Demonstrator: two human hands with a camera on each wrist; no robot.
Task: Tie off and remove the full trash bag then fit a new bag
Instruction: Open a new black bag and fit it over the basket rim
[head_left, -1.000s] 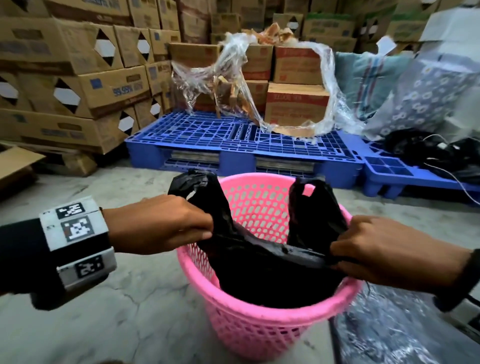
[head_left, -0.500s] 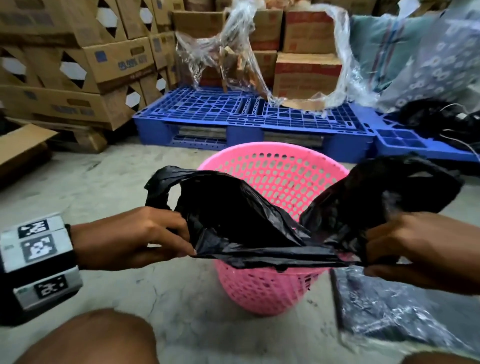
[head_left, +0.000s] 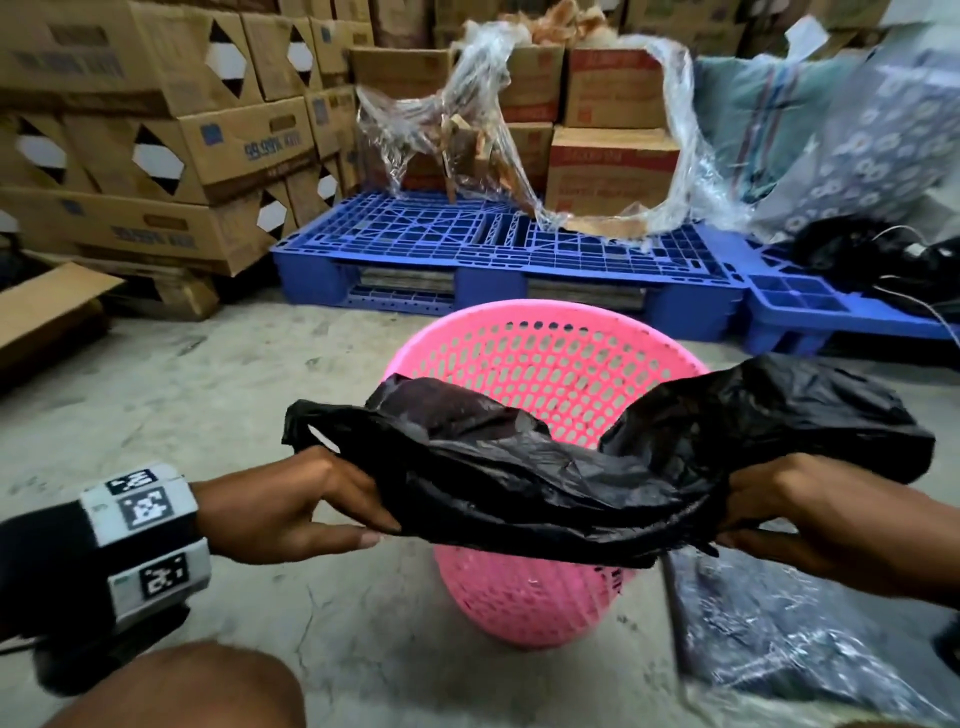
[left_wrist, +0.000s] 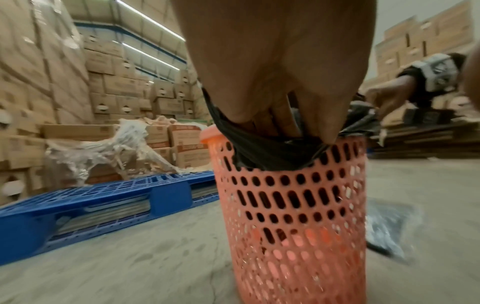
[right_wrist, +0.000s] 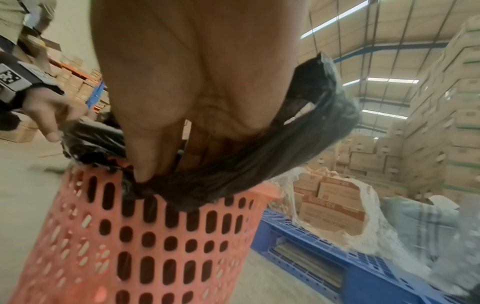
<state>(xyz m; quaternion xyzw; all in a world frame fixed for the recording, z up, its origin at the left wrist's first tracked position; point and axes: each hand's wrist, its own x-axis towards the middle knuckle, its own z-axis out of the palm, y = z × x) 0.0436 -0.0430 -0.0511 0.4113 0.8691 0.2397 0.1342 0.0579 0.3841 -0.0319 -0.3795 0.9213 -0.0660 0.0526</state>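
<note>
Both hands are pinching the black bag (head_left: 524, 483), stretched over the pink basket's (head_left: 545, 364) rim at 6 o'clock: left hand (head_left: 291, 506) at 9, right hand (head_left: 795, 514) at 3, fingers clamped on plastic. Pulling too hard is risking tearing the thin film or tipping the light basket.

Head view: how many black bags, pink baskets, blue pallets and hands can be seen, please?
black bag: 1
pink basket: 1
blue pallets: 2
hands, left hand and right hand: 2
Total: 6

Both hands have lifted the black bag (head_left: 545, 483) up out of the pink basket (head_left: 550, 374).
</note>
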